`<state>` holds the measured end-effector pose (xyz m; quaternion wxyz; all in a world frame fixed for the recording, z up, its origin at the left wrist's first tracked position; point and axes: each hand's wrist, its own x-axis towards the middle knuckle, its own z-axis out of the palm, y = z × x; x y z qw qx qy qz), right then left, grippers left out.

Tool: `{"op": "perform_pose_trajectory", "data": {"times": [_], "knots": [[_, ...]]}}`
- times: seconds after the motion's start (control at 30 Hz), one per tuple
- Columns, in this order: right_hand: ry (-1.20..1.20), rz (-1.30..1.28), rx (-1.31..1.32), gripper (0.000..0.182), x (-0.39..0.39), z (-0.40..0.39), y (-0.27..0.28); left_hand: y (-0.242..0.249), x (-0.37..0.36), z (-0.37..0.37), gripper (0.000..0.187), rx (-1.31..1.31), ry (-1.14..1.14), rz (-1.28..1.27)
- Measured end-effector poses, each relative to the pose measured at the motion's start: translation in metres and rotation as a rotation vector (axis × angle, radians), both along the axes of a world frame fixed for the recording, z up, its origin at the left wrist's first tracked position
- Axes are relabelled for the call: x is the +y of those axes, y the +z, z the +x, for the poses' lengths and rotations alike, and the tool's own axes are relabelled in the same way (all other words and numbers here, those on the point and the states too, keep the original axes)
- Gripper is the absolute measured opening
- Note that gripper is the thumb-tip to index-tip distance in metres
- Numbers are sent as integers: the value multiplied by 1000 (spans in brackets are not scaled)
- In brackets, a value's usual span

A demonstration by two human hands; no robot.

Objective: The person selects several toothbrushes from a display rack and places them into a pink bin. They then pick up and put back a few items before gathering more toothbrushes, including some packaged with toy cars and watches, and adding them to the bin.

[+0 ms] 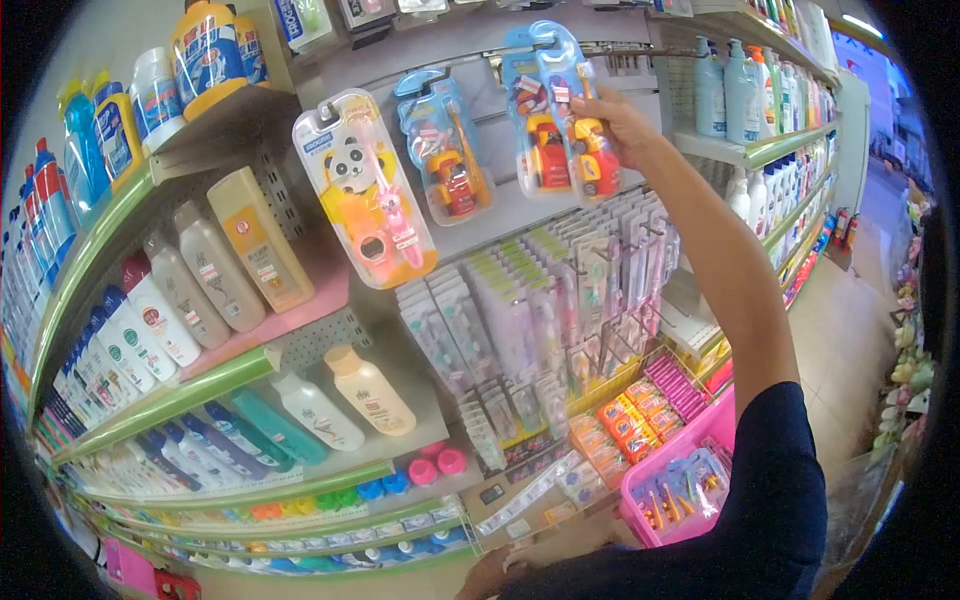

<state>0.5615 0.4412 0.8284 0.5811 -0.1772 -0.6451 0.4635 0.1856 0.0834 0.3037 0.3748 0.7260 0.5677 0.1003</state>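
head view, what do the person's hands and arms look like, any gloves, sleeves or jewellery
The right hand is bare, with no glove, and no watch or bracelet shows at its wrist. A plain, dark navy sleeve ends near the elbow, leaving the forearm uncovered. The left hand is blurred at the bottom edge, too unclear for detail.

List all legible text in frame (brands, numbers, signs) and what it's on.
"FROG": looks like the start of the name on the top-left hanging pack; rest blurred.
Too small or blurred to read: panda pack label, blue toothbrush packs' stickers, bottles' labels, orange packets, blue sign.
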Motion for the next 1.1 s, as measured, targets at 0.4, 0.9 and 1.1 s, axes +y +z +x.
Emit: {"op": "perform_pose_trajectory", "data": {"times": [0.4, 0.9, 1.1], "knots": [[-194, -129, -15, 41, -15, -13, 12, -4, 7, 10, 67, 10, -2, 28], [-281, -6, -111, 36, -27, -16, 16, -5, 10, 10, 66, -38, 20, -64], [-103, -44, -88, 37, -56, -10, 41, -1, 17, 14, 64, -61, 21, -84]]}}
